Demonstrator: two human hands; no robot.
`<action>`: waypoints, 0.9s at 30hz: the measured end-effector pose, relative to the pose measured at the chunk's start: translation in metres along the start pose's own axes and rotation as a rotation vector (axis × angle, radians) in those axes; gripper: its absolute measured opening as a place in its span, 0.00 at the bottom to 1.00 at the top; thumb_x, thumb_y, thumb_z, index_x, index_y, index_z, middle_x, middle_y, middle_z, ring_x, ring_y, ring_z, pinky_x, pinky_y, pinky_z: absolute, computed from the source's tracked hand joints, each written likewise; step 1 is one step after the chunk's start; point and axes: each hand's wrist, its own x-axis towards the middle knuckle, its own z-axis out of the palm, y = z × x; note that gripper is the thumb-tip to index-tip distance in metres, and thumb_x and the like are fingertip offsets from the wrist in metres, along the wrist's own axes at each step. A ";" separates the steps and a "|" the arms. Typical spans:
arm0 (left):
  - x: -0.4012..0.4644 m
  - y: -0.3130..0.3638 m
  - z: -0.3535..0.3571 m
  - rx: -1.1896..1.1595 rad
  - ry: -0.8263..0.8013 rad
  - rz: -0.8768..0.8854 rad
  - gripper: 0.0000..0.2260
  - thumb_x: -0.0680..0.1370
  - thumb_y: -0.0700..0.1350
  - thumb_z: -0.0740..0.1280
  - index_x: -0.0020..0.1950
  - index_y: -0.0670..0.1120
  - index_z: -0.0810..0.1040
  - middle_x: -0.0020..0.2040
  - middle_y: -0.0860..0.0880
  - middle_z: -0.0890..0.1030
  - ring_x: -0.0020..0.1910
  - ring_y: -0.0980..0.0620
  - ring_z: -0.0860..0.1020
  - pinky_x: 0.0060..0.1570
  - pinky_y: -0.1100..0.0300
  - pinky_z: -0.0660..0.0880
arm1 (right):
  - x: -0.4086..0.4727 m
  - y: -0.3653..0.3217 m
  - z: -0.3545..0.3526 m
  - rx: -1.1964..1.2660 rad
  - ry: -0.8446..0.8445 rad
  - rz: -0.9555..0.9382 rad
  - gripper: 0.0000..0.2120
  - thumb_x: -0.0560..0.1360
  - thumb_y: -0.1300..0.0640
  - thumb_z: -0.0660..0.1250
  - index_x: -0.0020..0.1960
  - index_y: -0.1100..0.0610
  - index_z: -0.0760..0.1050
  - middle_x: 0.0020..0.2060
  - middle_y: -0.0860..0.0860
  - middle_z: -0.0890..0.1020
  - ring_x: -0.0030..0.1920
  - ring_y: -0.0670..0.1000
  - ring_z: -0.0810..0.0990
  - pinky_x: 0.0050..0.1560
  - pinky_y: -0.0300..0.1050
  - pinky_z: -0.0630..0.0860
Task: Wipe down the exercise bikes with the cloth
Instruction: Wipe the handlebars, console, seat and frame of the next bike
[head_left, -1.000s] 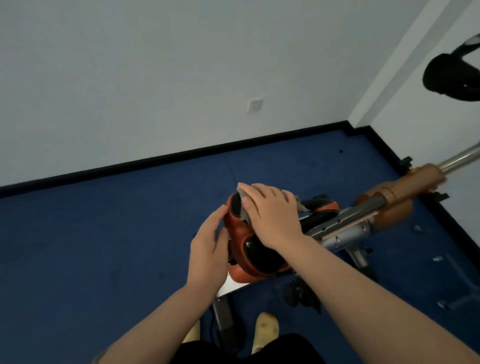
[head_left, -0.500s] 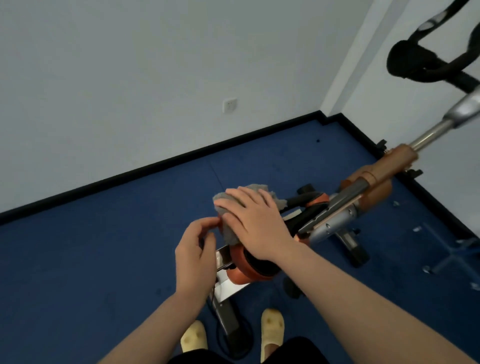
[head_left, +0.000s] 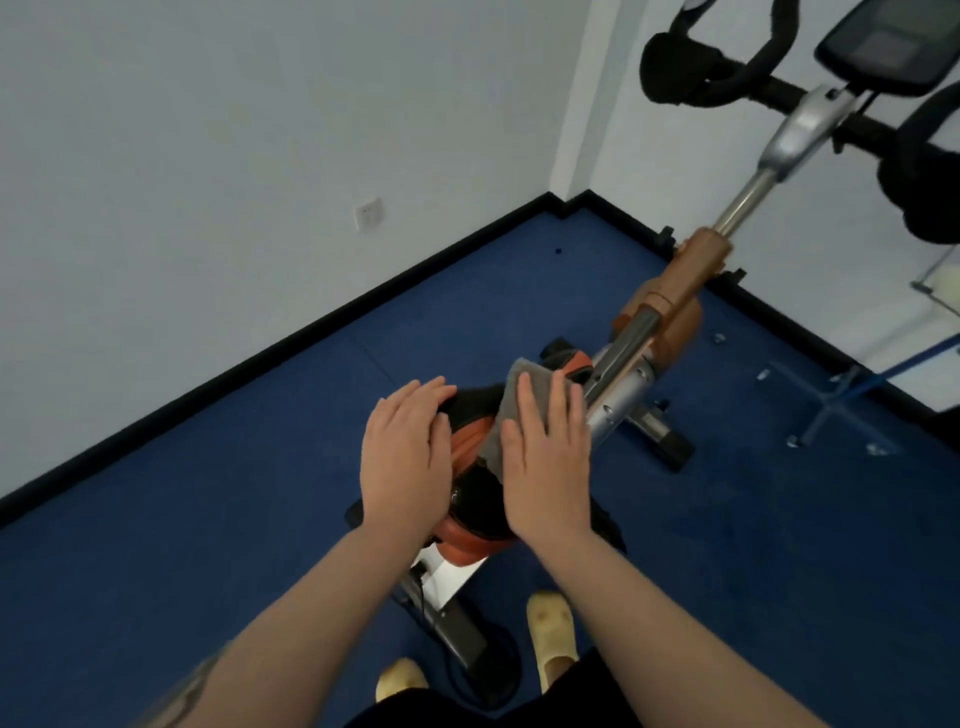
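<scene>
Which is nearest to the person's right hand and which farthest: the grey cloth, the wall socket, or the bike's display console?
From the right hand, in the head view:
1. Grey cloth: under its flat fingers, on the saddle.
2. Wall socket: up and left, on the wall.
3. Display console: top right, above the handlebars.

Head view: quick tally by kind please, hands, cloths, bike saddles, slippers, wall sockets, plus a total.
Hands: 2, left hand and right hand
Cloths: 1, grey cloth
Bike saddles: 1, orange and black saddle
Slippers: 2, and
Wall sockets: 1, wall socket
Total: 7
</scene>
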 end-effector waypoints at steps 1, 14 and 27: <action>-0.002 0.000 0.001 0.040 0.002 0.015 0.15 0.82 0.40 0.59 0.65 0.48 0.78 0.66 0.52 0.78 0.70 0.51 0.69 0.71 0.47 0.64 | 0.000 -0.002 0.000 0.010 0.009 0.040 0.27 0.82 0.45 0.40 0.79 0.48 0.41 0.78 0.51 0.37 0.77 0.51 0.33 0.77 0.54 0.44; 0.037 -0.019 -0.007 0.171 -0.118 0.186 0.08 0.79 0.42 0.60 0.52 0.52 0.77 0.51 0.54 0.77 0.49 0.55 0.66 0.48 0.56 0.63 | -0.062 -0.053 0.022 -0.036 -0.019 0.120 0.29 0.79 0.39 0.37 0.78 0.43 0.38 0.76 0.53 0.33 0.76 0.59 0.34 0.73 0.66 0.55; 0.036 -0.026 -0.005 0.019 -0.139 0.181 0.08 0.80 0.43 0.59 0.53 0.53 0.76 0.49 0.60 0.74 0.50 0.60 0.67 0.44 0.60 0.66 | -0.074 -0.060 0.042 0.220 0.179 0.286 0.31 0.80 0.38 0.42 0.78 0.46 0.36 0.78 0.49 0.39 0.78 0.54 0.42 0.76 0.59 0.52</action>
